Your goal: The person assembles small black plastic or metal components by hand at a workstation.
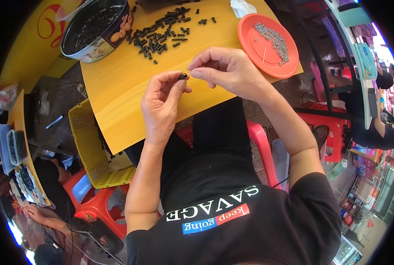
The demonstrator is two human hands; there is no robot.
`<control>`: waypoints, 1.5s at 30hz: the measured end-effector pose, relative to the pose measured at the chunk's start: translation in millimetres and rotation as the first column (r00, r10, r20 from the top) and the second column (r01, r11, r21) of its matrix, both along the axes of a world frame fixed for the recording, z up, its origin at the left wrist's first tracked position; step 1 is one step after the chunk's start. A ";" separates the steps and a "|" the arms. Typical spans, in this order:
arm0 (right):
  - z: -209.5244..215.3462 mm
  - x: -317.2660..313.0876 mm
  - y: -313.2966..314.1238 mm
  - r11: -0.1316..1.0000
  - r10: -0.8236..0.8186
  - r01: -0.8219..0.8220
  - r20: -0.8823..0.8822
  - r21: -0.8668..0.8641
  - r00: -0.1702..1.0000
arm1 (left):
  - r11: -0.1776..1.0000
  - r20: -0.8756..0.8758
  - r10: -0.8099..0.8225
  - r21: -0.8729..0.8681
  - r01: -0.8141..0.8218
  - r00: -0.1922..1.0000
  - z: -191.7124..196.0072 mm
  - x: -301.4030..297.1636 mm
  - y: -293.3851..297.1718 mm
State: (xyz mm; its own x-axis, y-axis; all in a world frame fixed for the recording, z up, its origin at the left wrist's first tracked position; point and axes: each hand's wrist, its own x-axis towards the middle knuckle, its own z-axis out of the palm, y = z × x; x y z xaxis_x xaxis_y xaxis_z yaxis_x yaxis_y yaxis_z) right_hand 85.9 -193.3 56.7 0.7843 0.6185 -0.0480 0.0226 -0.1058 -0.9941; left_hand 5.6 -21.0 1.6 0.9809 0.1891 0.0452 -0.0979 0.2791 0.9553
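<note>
My left hand [160,98] pinches a small black plastic piece [182,76] between thumb and forefinger, over the near part of the yellow table [130,101]. My right hand [234,70] is closed in a pinch right beside that piece; something tiny and pale seems to be at its fingertips, too small to name. Beyond my hands lies a loose pile of similar black pieces [161,33]. To the right, a red plate [249,48] carries a heap of small grey metal parts [276,42] and a thin pale stick [264,54].
A round tin [84,54] full of black pieces stands at the table's far left. White tissue [243,8] lies at the far edge. Below the table's left side is a yellow crate [84,145]. Other people sit at both sides, near red stools [102,205].
</note>
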 end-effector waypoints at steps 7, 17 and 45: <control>-1.5 0.4 10.1 0.997 -0.011 0.011 0.000 -0.082 1.000 | 1.000 0.004 -0.012 -0.018 0.012 1.000 1.2 -1.9 2.0; 5.5 -3.8 10.8 0.984 0.019 0.023 0.230 -0.177 0.973 | 1.000 -0.010 -0.001 -0.003 0.001 1.000 2.3 -2.1 1.5; -11.4 74.9 26.8 0.868 -0.030 0.256 0.470 -0.425 0.882 | 0.986 0.008 -0.091 -0.139 0.092 0.996 4.9 -4.3 10.8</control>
